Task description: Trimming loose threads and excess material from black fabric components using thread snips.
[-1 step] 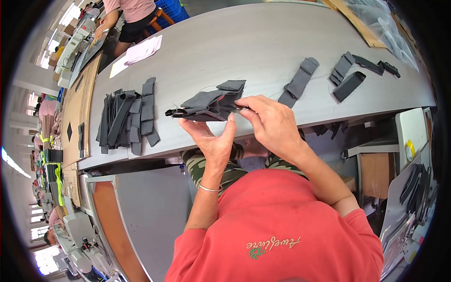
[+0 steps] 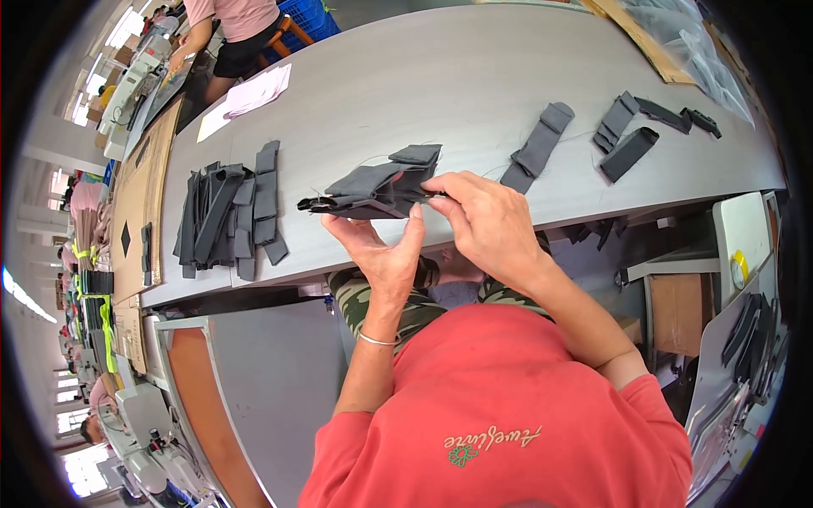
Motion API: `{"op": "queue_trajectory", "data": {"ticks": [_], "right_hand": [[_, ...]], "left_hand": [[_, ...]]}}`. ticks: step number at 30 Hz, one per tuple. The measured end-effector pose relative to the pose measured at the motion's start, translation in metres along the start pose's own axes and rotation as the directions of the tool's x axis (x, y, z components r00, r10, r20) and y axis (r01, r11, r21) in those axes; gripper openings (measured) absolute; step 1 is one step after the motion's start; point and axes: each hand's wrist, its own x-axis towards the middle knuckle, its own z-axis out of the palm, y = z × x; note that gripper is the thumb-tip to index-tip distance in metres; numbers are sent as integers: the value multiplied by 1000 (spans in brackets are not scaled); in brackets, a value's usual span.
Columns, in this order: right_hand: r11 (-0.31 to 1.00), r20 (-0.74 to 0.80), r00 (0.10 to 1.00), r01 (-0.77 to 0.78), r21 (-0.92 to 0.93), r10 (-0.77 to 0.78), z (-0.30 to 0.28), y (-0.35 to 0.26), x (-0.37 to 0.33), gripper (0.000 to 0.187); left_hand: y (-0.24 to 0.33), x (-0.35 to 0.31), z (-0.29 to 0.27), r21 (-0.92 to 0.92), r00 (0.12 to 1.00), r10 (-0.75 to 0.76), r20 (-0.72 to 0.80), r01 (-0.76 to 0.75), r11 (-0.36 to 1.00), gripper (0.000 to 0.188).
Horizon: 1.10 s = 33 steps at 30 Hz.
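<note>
Above the near edge of the table, a folded dark grey fabric piece (image 2: 373, 184) with black edges and loose threads is held up. My left hand (image 2: 381, 254) grips its lower edge from beneath, thumb at the right side and fingers under the folds. My right hand (image 2: 491, 212) is closed in a pinch at the fabric's right end. A thin dark bit shows between its thumb and forefinger; whether it is the fabric's edge or something separate cannot be made out. A small red spot shows inside the folds.
A pile of grey fabric strips (image 2: 224, 212) lies left on the table (image 2: 406, 76). A folded grey strip (image 2: 538, 148) and several smaller pieces (image 2: 631, 152) lie right. Pink papers (image 2: 258, 89) are farther back. A person (image 2: 237, 25) sits beyond the table; a cardboard box (image 2: 677, 313) stands below right.
</note>
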Motion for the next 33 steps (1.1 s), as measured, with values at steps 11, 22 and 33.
{"op": "queue_trajectory", "data": {"ticks": [11, 22, 33], "right_hand": [[983, -73, 993, 82, -166, -95, 19, -3, 9, 11], [990, -22, 997, 67, -120, -70, 11, 8, 17, 6], [723, 208, 931, -364, 587, 300, -12, 37, 7, 33]], "left_hand": [[-1, -7, 1, 18, 1000, -6, -1, 6, 1000, 73], [-10, 0, -1, 5, 999, 14, 50, -14, 1000, 81], [-16, 23, -34, -597, 754, -602, 265, 618, 512, 39]]}}
